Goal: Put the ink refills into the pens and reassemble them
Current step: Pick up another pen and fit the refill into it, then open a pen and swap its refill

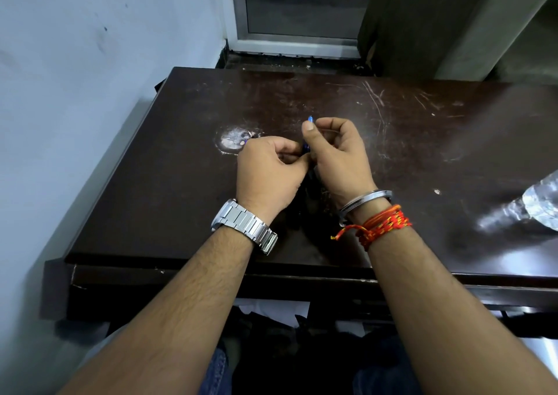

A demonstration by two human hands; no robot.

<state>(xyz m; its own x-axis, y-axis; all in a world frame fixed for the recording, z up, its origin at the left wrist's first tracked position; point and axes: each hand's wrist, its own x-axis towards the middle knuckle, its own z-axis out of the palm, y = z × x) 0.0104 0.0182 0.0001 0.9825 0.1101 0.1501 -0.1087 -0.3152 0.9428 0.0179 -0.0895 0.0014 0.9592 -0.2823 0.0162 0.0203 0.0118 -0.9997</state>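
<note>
Both hands meet over the middle of the dark brown table. My right hand pinches a blue pen between thumb and fingers; only its blue tip shows above the thumb and a short blue stretch below it. My left hand, with a steel watch on the wrist, is closed on the lower part of the same pen, fingertips touching the right hand. A small blue bit peeks out behind the left knuckles. The rest of the pen and any refill are hidden by the hands.
A crumpled clear plastic bottle lies at the table's right edge. A worn pale patch marks the tabletop left of the hands. A white wall runs along the left, a window frame stands behind the table, and a curtain hangs at the back right.
</note>
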